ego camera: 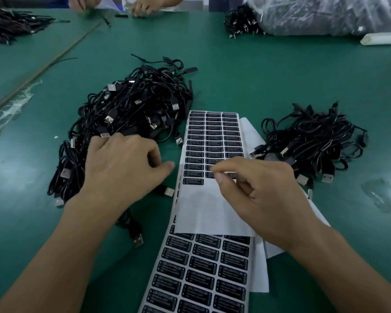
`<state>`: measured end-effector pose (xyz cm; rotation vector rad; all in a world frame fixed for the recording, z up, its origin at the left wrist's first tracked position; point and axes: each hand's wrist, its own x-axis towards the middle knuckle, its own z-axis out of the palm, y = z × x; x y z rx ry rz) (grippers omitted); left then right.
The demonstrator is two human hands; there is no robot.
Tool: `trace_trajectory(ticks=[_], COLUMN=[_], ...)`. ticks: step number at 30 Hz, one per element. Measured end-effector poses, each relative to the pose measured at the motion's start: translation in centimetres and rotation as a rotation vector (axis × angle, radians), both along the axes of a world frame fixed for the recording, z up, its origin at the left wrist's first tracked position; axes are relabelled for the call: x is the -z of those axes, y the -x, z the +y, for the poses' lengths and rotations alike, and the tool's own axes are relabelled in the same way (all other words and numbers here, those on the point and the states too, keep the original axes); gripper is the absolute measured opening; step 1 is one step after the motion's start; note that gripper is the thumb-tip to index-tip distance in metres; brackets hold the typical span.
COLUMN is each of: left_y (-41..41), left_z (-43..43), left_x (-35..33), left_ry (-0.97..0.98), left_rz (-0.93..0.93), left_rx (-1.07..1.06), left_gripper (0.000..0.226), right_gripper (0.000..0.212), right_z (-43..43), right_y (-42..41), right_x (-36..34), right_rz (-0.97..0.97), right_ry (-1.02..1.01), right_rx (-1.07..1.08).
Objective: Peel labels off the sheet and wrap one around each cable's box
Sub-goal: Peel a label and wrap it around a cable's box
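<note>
A white label sheet (215, 141) with rows of black labels lies in the middle of the green table, over a second label sheet (203, 267) nearer to me. My right hand (255, 197) pinches a black label (231, 175) at the sheet's lower right, thumb and forefinger on its edge. My left hand (120, 168) hovers with loosely curled fingers over the near edge of a big pile of black USB cables (131, 109), left of the sheet; I see nothing held in it. A smaller cable pile (312, 141) lies right of the sheet.
Another person's hands (113, 5) work at the table's far edge. More cables (7, 26) lie far left. A clear plastic bag of cables (325, 14) sits far right, with a white roll (379, 39) beside it. Clear tape scraps (11, 105) lie at left.
</note>
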<state>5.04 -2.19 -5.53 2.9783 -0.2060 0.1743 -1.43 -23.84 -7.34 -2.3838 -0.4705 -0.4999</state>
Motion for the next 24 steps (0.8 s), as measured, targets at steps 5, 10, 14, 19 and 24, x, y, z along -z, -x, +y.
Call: trace_trajectory(ticks=[5, 10, 14, 19, 24], left_y=[0.1, 0.0, -0.4, -0.6, -0.7], left_z=[1.8, 2.5, 2.1, 1.8, 0.7], left_x=[-2.3, -2.1, -1.7, -1.2, -1.6], left_ry=[0.156, 0.168, 0.150, 0.328, 0.798], left_rz=[0.451, 0.486, 0.379, 0.205, -0.389], left_rx=[0.270, 0.254, 0.246, 0.196, 0.111], left_gripper=[0.045, 0.036, 0.018, 0.009, 0.020], right_gripper=[0.016, 0.016, 0.016, 0.015, 0.014], right_z=[-0.4, -0.3, -0.3, -0.1, 0.0], right_y=[-0.4, -0.6, -0.7, -0.7, -0.8], right_x=[0.6, 0.8, 0.7, 0.9, 1.3], right_rz=[0.006, 0.008, 0.017, 0.037, 0.100], right_ry=[-0.033, -0.044, -0.044, -0.048, -0.051], right_rx=[0.010, 0.022, 0.025, 0.027, 0.014])
